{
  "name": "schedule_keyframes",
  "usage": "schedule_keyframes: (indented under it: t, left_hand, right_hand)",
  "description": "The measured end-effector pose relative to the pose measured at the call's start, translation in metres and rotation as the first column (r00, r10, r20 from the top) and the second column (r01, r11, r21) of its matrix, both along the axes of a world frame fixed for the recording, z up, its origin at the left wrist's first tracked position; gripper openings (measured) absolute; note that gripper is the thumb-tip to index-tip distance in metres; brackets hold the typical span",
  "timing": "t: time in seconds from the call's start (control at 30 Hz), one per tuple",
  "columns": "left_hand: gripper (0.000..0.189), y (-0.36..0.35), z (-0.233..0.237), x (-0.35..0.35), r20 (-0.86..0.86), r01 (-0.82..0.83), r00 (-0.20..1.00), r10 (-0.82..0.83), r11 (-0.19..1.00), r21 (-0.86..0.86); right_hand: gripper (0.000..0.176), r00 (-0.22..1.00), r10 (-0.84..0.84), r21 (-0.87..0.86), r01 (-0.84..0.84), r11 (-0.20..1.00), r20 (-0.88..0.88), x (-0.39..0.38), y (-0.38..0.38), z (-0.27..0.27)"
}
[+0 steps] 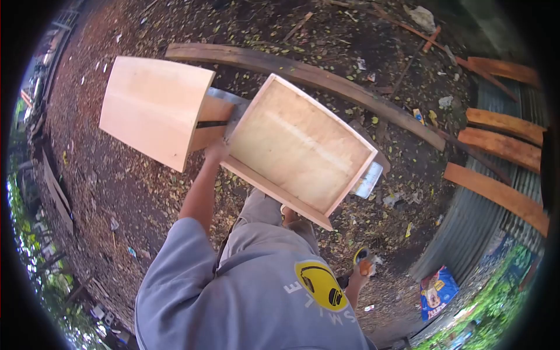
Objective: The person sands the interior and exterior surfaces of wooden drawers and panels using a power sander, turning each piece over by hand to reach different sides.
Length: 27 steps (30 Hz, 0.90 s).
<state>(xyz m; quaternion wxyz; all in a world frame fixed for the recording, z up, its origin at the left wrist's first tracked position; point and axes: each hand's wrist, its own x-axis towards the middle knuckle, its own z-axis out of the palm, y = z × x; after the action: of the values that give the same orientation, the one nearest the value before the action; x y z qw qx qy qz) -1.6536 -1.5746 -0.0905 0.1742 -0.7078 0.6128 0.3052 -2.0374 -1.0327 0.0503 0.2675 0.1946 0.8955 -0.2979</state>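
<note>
My left hand [217,153] is at the near left corner of a shallow wooden drawer [300,149], with its fingers closed on the frame and partly hidden. The drawer lies tilted, open side up, showing a pale plywood bottom and low side walls. To its left is another wooden piece with a smooth light panel [153,111] facing up. Lower right, beside my leg, my right hand [354,281] is closed around a small object [361,256] with a yellow and dark rounded end. What kind of object it is I cannot make out.
A long weathered beam [303,73] lies behind the drawer on leaf-strewn soil. At right, several orange-brown boards [496,195] rest on corrugated metal sheets [466,233]. A blue printed bag [438,293] lies lower right. A whitish container [368,179] shows beside the drawer's right edge.
</note>
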Motion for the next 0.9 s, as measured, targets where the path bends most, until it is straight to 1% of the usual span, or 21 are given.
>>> schedule_keyframes:
  t: [0.03,0.07,0.1,0.13,0.17,0.2,0.23,0.27,0.3,0.33,0.4,0.43,0.47,0.53,0.57,0.6,0.7,0.73,0.8,0.87,0.9]
  left_hand:
    - [0.058,0.019,0.005,0.003,0.020,-0.041,0.999,0.045,0.986,-0.160]
    - [0.063,0.044,0.010,0.007,0.033,-0.074,0.996,0.089,0.946,-0.317]
    - [0.069,0.059,0.012,0.010,0.040,-0.101,0.990,0.134,0.879,-0.467]
    - [0.071,0.068,0.004,0.014,0.057,-0.232,0.962,0.266,0.912,-0.338]
    - [0.069,0.075,-0.001,0.016,-0.152,-0.416,0.909,0.389,0.877,-0.242]
    - [0.067,0.081,-0.005,0.016,-0.341,-0.570,0.792,0.507,0.814,-0.113]
    - [0.064,0.089,-0.007,0.015,-0.498,-0.682,0.619,0.607,0.730,0.042]
    - [0.058,0.095,-0.003,0.010,-0.566,-0.733,0.522,0.638,0.675,0.085]
    - [0.052,0.097,0.006,0.003,-0.629,-0.775,0.418,0.656,0.618,0.129]
    - [0.047,0.100,0.014,0.000,-0.683,-0.809,0.310,0.662,0.561,0.177]
    - [0.045,0.107,0.021,-0.001,-0.646,-0.747,0.415,0.640,0.646,0.160]
    - [0.044,0.109,0.021,0.001,-0.628,-0.712,0.465,0.624,0.685,0.153]
    - [0.042,0.111,0.013,0.006,-0.603,-0.682,0.489,0.630,0.707,0.186]
    - [0.039,0.107,0.020,0.003,-0.530,-0.697,0.536,0.657,0.699,0.161]
    - [0.038,0.105,0.021,0.002,-0.493,-0.699,0.560,0.666,0.699,0.149]
    - [0.036,0.105,0.018,0.003,-0.504,-0.696,0.564,0.654,0.705,0.135]
    - [0.035,0.105,0.013,0.004,-0.533,-0.707,0.527,0.661,0.690,0.156]
    - [0.035,0.106,0.014,0.004,-0.526,-0.705,0.539,0.658,0.694,0.146]
    - [0.035,0.103,0.025,0.001,-0.515,-0.697,0.563,0.646,0.706,0.123]
    - [0.035,0.100,0.042,-0.004,-0.520,-0.704,0.536,0.665,0.692,0.160]
    - [0.035,0.098,0.048,-0.005,-0.521,-0.707,0.522,0.675,0.685,0.178]
  right_hand:
    - [0.061,0.964,0.223,0.015,-0.223,0.975,-0.145,-0.004,-0.012,-0.013]
    - [0.061,0.858,0.429,0.058,-0.431,0.900,-0.281,-0.008,-0.025,-0.026]
    - [0.063,0.706,0.605,0.204,-0.574,0.793,-0.368,-0.009,-0.056,-0.027]
    - [0.066,0.508,0.754,0.357,-0.672,0.649,-0.416,-0.011,-0.091,-0.032]
    - [0.066,0.489,0.791,0.259,-0.763,0.592,-0.368,-0.014,-0.135,-0.026]
    - [0.067,0.459,0.828,0.154,-0.838,0.524,-0.321,-0.015,-0.182,-0.015]
    - [0.066,0.398,0.884,0.163,-0.882,0.443,-0.246,-0.012,-0.226,-0.010]
    - [0.064,0.331,0.927,0.166,-0.918,0.359,-0.174,-0.005,-0.266,-0.010]
    - [0.063,0.212,0.956,0.164,-0.955,0.247,-0.201,0.002,-0.301,-0.018]
    - [0.061,0.092,0.969,0.163,-0.978,0.131,-0.228,0.012,-0.332,-0.026]
    - [0.063,-0.113,0.952,0.168,-0.984,-0.066,-0.286,0.042,-0.387,-0.036]
    - [0.066,-0.176,0.924,0.142,-0.981,-0.135,-0.338,0.057,-0.408,-0.044]
    - [0.068,-0.236,0.891,0.120,-0.971,-0.205,-0.389,0.073,-0.424,-0.053]
    - [0.067,-0.384,0.839,0.142,-0.923,-0.357,-0.387,0.105,-0.449,-0.065]
    - [0.067,-0.426,0.810,0.148,-0.904,-0.402,-0.403,0.119,-0.457,-0.071]
    - [0.067,-0.466,0.779,0.156,-0.882,-0.444,-0.421,0.133,-0.463,-0.078]
    - [0.068,-0.562,0.710,0.189,-0.821,-0.538,-0.424,0.166,-0.473,-0.080]
    - [0.068,-0.591,0.691,0.202,-0.801,-0.564,-0.417,0.175,-0.474,-0.078]
    - [0.069,-0.621,0.671,0.206,-0.777,-0.595,-0.405,0.189,-0.474,-0.078]
    - [0.070,-0.642,0.651,0.213,-0.759,-0.615,-0.405,0.196,-0.475,-0.079]
    - [0.071,-0.638,0.652,0.223,-0.763,-0.607,-0.409,0.193,-0.476,-0.084]
